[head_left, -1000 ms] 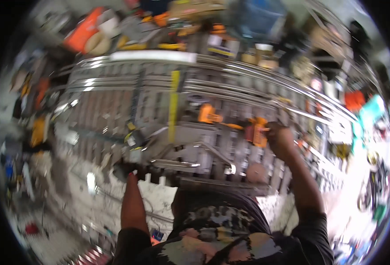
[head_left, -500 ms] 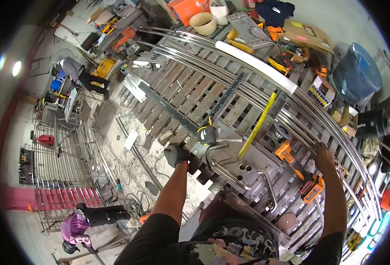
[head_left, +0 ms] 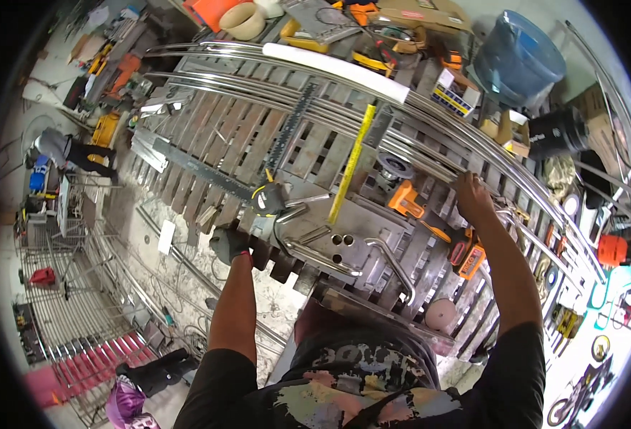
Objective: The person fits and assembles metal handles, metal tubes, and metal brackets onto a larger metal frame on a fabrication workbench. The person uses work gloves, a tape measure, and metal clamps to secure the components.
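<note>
My left hand (head_left: 228, 245), in a dark glove, is at the near left edge of a slatted metal table (head_left: 247, 114); its fingers blend into the dark and cannot be made out. My bare right hand (head_left: 475, 199) is at the right, with bent fingers on a bundle of long shiny metal tubes (head_left: 430, 169). Beside it an orange cordless angle grinder (head_left: 407, 200) lies on the slats. Between my hands are a tape measure (head_left: 267, 199), a yellow measuring strip (head_left: 351, 164), a dark carpenter's square (head_left: 294, 129) and short bent tubes (head_left: 394, 270).
A white tube (head_left: 337, 70) lies along the far side among long curved tubes. Behind stand a blue bin (head_left: 519, 57), a cardboard box (head_left: 512, 134) and tools. A round disc (head_left: 440, 313) lies near me. Two people are at the left, one in purple (head_left: 126, 402), near a metal railing frame (head_left: 80, 286).
The view has turned and shifted right, so the table and its things sit further left in the picture. Both hands remain at about the same places on the table and tubes.
</note>
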The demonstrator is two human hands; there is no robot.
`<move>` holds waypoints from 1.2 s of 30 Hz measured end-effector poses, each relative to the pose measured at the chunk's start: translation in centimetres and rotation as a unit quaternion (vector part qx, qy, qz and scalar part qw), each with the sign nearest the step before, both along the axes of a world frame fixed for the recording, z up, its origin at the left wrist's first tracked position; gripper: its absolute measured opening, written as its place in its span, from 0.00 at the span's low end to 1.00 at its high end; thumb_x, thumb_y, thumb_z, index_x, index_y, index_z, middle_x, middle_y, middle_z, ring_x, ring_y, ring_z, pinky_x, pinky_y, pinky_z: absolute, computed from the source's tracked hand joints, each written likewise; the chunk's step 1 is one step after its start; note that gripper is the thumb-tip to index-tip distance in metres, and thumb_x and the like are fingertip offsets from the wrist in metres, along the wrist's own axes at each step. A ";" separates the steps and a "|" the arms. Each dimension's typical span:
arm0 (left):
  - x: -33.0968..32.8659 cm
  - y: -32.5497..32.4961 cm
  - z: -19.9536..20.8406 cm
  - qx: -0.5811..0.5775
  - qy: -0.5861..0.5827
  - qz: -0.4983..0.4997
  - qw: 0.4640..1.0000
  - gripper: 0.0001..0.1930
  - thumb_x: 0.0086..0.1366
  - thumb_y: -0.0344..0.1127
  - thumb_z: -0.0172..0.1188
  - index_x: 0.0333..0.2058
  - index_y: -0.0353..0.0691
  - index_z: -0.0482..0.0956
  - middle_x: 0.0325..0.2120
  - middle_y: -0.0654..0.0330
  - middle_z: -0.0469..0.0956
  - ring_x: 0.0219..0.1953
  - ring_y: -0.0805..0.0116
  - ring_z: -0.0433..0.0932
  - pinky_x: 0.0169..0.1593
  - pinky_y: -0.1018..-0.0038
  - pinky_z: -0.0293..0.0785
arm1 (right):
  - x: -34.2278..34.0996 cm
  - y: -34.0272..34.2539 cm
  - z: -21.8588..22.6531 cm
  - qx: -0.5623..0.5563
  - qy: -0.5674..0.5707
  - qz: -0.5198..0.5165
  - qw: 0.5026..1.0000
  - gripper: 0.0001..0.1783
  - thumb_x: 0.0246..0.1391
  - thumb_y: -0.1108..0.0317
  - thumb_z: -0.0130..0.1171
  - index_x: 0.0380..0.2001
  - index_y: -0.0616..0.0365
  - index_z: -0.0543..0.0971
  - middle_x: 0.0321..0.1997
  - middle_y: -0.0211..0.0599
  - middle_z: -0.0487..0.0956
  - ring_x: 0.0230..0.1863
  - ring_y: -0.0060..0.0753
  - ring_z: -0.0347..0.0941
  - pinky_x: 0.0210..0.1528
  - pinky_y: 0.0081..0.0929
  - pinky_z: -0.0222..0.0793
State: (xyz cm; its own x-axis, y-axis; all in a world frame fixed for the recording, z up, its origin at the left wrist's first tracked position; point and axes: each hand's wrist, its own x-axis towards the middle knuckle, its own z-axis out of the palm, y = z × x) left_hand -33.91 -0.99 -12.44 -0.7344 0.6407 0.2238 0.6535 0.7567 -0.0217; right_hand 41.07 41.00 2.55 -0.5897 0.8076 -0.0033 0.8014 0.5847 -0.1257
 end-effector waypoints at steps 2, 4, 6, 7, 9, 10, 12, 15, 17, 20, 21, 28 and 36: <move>3.6 4.1 -8.1 -0.004 -0.059 -0.029 0.998 0.22 0.55 0.46 0.64 0.46 0.42 0.85 0.39 0.56 0.85 0.46 0.50 0.84 0.52 0.54 0.78 | 2.7 0.5 0.8 0.021 -0.087 -0.013 0.996 0.17 0.55 0.75 0.58 0.49 0.61 0.72 0.47 0.53 0.79 0.46 0.58 0.82 0.42 0.46 0.83; 5.3 6.3 -11.0 -0.018 -0.094 -0.036 0.995 0.22 0.56 0.46 0.63 0.46 0.42 0.84 0.40 0.56 0.85 0.46 0.50 0.84 0.52 0.55 0.78 | 3.4 0.6 4.0 -0.008 -0.138 -0.056 0.989 0.18 0.55 0.75 0.58 0.50 0.60 0.72 0.48 0.53 0.79 0.48 0.58 0.81 0.44 0.47 0.83; 6.7 7.7 -12.3 -0.030 -0.118 -0.033 0.992 0.22 0.56 0.46 0.63 0.47 0.41 0.84 0.41 0.55 0.85 0.47 0.49 0.84 0.52 0.55 0.78 | 4.1 0.7 5.9 -0.033 -0.176 -0.090 0.980 0.19 0.55 0.74 0.58 0.51 0.60 0.72 0.49 0.53 0.79 0.50 0.59 0.81 0.46 0.48 0.83; 6.9 7.6 -12.4 -0.037 -0.126 -0.028 0.991 0.22 0.57 0.46 0.63 0.47 0.41 0.84 0.41 0.55 0.85 0.47 0.49 0.84 0.52 0.55 0.78 | 4.4 0.5 6.3 -0.059 -0.156 -0.118 0.979 0.19 0.54 0.74 0.58 0.51 0.59 0.73 0.50 0.55 0.80 0.51 0.60 0.81 0.49 0.49 0.82; 7.2 6.4 -12.0 -0.047 -0.139 -0.006 0.989 0.22 0.57 0.46 0.63 0.48 0.40 0.84 0.42 0.54 0.84 0.47 0.49 0.83 0.53 0.56 0.78 | 3.9 0.3 7.2 -0.079 -0.133 -0.135 0.979 0.20 0.53 0.74 0.57 0.51 0.58 0.74 0.51 0.56 0.80 0.52 0.61 0.81 0.51 0.51 0.81; 7.3 6.5 -11.9 -0.052 -0.145 0.007 0.988 0.22 0.57 0.46 0.63 0.48 0.40 0.84 0.42 0.54 0.84 0.47 0.49 0.83 0.53 0.56 0.78 | 3.6 0.4 7.6 -0.091 -0.111 -0.169 0.975 0.20 0.52 0.74 0.57 0.51 0.56 0.75 0.51 0.57 0.81 0.52 0.63 0.80 0.52 0.53 0.80; 7.6 6.6 -12.2 -0.075 -0.159 0.025 0.984 0.23 0.58 0.46 0.63 0.48 0.40 0.83 0.43 0.53 0.84 0.48 0.49 0.83 0.53 0.56 0.78 | 3.4 -0.2 8.2 -0.111 -0.091 -0.204 0.969 0.21 0.52 0.74 0.56 0.51 0.54 0.76 0.51 0.59 0.82 0.52 0.65 0.80 0.54 0.54 0.78; 8.1 6.9 -12.3 -0.103 -0.180 0.049 0.977 0.23 0.58 0.46 0.62 0.49 0.39 0.83 0.44 0.53 0.84 0.48 0.49 0.83 0.53 0.56 0.78 | 3.3 -0.3 10.2 -0.066 -0.045 -0.242 0.967 0.19 0.51 0.73 0.56 0.49 0.53 0.78 0.51 0.57 0.82 0.50 0.65 0.80 0.52 0.54 0.78; 8.4 7.0 -12.2 -0.120 -0.195 0.061 0.972 0.23 0.59 0.46 0.62 0.49 0.38 0.83 0.44 0.52 0.84 0.48 0.49 0.83 0.53 0.57 0.78 | 3.9 0.3 11.4 -0.047 -0.030 -0.235 0.970 0.19 0.51 0.72 0.56 0.48 0.53 0.79 0.51 0.58 0.82 0.49 0.65 0.80 0.52 0.54 0.77; 8.6 8.2 -12.0 -0.144 -0.217 0.074 0.963 0.23 0.60 0.45 0.62 0.50 0.38 0.82 0.45 0.51 0.84 0.49 0.49 0.83 0.53 0.57 0.78 | 5.1 1.4 13.3 -0.011 -0.034 -0.242 0.970 0.18 0.50 0.69 0.59 0.47 0.53 0.81 0.49 0.57 0.83 0.48 0.63 0.81 0.52 0.53 0.78; 8.5 8.3 -11.7 -0.152 -0.224 0.078 0.959 0.23 0.60 0.45 0.62 0.50 0.37 0.82 0.46 0.51 0.84 0.49 0.49 0.83 0.54 0.57 0.78 | 5.5 1.7 14.0 0.009 -0.033 -0.262 0.964 0.17 0.50 0.70 0.58 0.46 0.54 0.81 0.47 0.57 0.83 0.48 0.63 0.81 0.51 0.53 0.77; 10.2 7.8 -11.6 -0.202 -0.275 0.130 0.931 0.24 0.62 0.45 0.61 0.52 0.35 0.81 0.48 0.49 0.83 0.50 0.49 0.83 0.54 0.58 0.78 | 8.3 4.8 20.8 0.089 -0.066 -0.333 0.937 0.19 0.45 0.70 0.59 0.44 0.54 0.81 0.46 0.54 0.84 0.48 0.63 0.80 0.50 0.53 0.76; 10.6 9.7 -10.5 -0.278 -0.333 0.212 0.876 0.25 0.63 0.44 0.60 0.54 0.33 0.80 0.51 0.46 0.83 0.51 0.48 0.82 0.55 0.60 0.78 | 18.9 8.7 24.4 0.221 0.018 -0.237 0.946 0.19 0.49 0.68 0.56 0.46 0.56 0.80 0.44 0.59 0.83 0.48 0.67 0.79 0.49 0.56 0.75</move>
